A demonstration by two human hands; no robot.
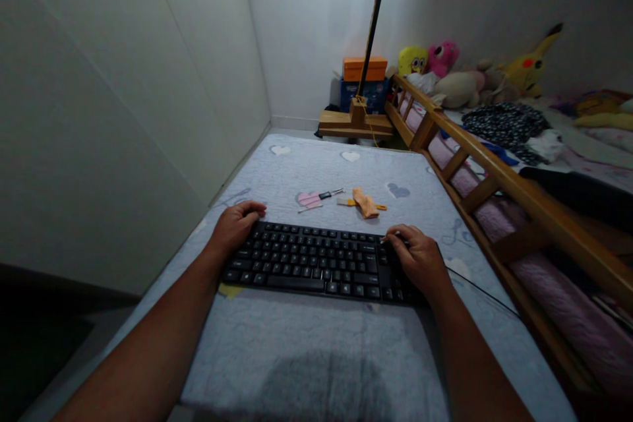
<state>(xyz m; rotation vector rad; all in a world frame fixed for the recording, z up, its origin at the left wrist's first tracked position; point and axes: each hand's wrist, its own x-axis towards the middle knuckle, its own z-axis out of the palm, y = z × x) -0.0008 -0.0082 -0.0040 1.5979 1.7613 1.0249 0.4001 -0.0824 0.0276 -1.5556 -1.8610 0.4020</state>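
A black full-size keyboard [301,257] lies flat on the pale blue cloth, its keys facing up. At its left end, my left hand [236,227] curls its fingers around the far corner and holds it. My right hand [418,254] rests over the number pad, hiding many of those keys. Its thumb and fingers are drawn together near the keyboard's far edge; a small pale spot shows at the tips, too small to name. Beyond the keyboard lie tweezers [330,194] with a black grip, a thin cotton swab [310,209], and a yellow-handled brush [346,202] under a folded orange cloth [366,203].
A black cable [482,293] trails right from the keyboard. Along the right runs a wooden bed rail [475,151], with plush toys [455,87] and clothes behind it. White cabinet doors [148,79] stand left. A wooden stand [353,122] and boxes [364,69] are at the back.
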